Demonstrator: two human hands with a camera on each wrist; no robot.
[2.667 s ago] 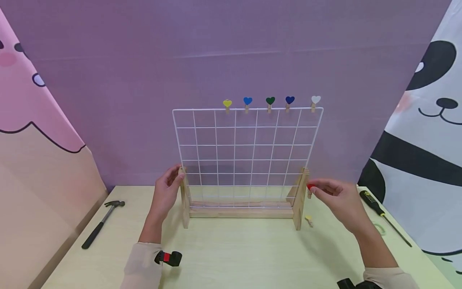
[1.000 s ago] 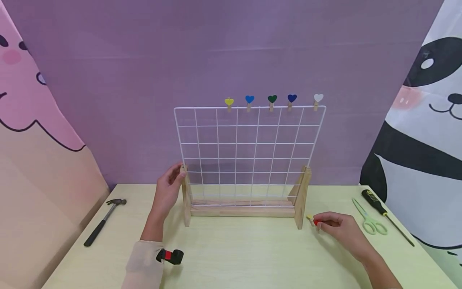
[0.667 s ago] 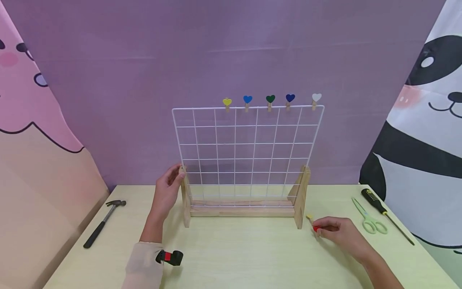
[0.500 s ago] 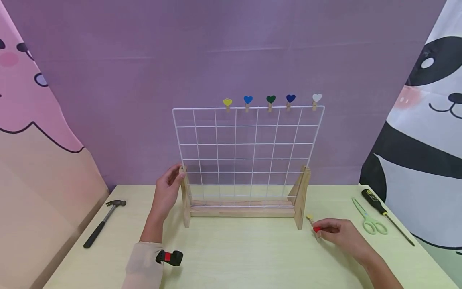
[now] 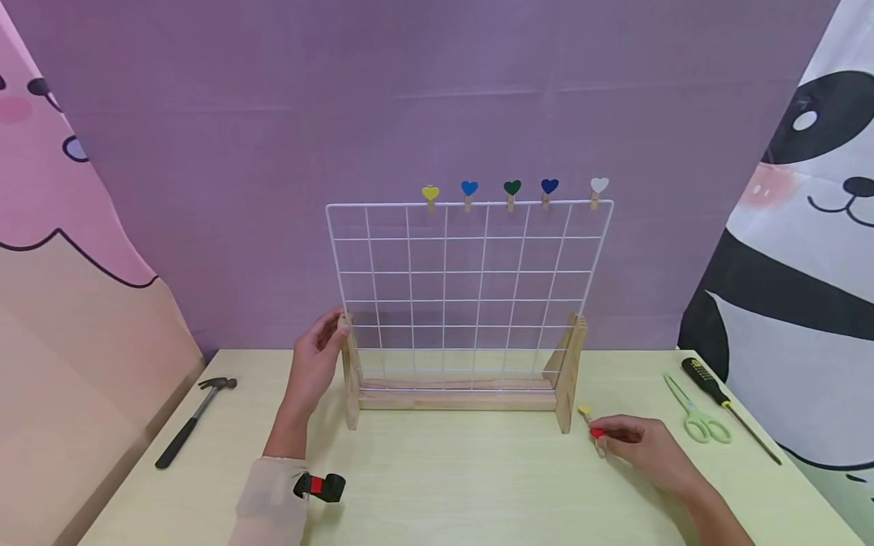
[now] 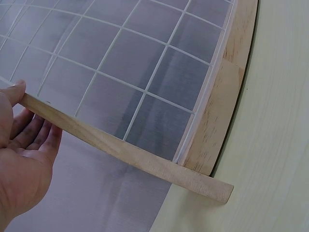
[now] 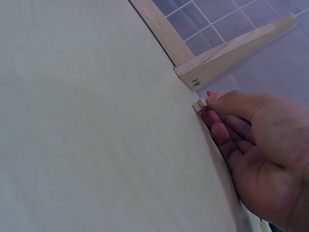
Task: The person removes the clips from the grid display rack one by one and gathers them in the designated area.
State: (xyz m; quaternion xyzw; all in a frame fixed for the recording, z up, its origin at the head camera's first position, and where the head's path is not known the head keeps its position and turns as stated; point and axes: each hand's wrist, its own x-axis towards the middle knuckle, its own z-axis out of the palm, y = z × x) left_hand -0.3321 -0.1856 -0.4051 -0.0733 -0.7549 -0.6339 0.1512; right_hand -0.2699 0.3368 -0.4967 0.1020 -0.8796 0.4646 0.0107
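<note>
A white wire grid (image 5: 464, 271) stands in a wooden base (image 5: 457, 400). Along its top rail sit several small clothespins with heart heads: yellow (image 5: 430, 194), light blue, green, dark blue and white. My left hand (image 5: 315, 362) grips the top of the left wooden upright (image 6: 130, 155), thumb in front and fingers behind. Down at the tabletop, right of the base, my right hand (image 5: 645, 447) pinches a clothespin with a red heart (image 5: 597, 433); its wooden end (image 7: 198, 106) pokes out past the thumb. Just behind it lies another clothespin with a yellow heart (image 5: 584, 410).
A claw hammer (image 5: 196, 422) lies on the table's left side. Light green scissors (image 5: 698, 418) and a screwdriver (image 5: 729, 408) lie at the right. A purple cloth (image 5: 273, 167) hangs behind the table (image 5: 437, 478), with cartoon-printed panels at both sides.
My right hand has come down from beside the right upright to the tabletop with the red-heart clothespin, uncovering the scissors, then shifted slightly toward me. My left hand has stayed on its upright.
</note>
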